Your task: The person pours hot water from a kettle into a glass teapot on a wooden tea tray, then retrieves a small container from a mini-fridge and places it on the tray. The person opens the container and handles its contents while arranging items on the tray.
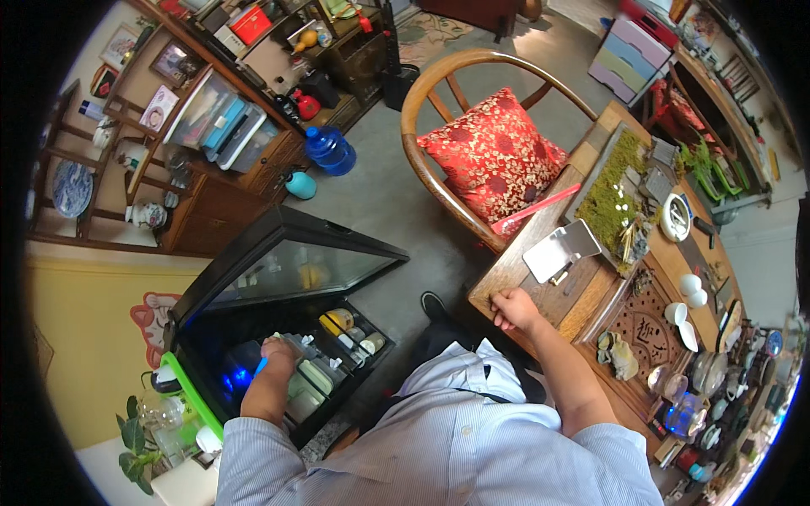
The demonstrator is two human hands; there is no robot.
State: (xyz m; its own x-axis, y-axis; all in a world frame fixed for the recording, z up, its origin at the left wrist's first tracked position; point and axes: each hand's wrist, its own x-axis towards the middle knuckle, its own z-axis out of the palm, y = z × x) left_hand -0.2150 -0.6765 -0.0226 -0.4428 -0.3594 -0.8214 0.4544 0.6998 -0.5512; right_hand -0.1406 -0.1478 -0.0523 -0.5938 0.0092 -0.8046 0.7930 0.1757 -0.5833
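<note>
My left hand (278,352) reaches into a black cabinet (297,436) whose glass door (278,269) stands open. Its fingers are at some clear plastic containers (297,345); a bright blue strip (261,365) shows beside it, and what the fingers grip is hard to make out. Below the hand is a pale green lidded container (315,378). A yellow-labelled jar (336,321) and smaller jars stand along the door side. My right hand (516,308) rests at the corner of the wooden tea table (538,335), fingers curled, with nothing visible in them.
A white phone stand (557,253), a moss landscape tray (601,190), an ashtray (676,217) and white cups (676,313) occupy the table. A wooden armchair (417,158) holds a red cushion (497,148). A blue water jug (330,150) stands on the floor near the shelves.
</note>
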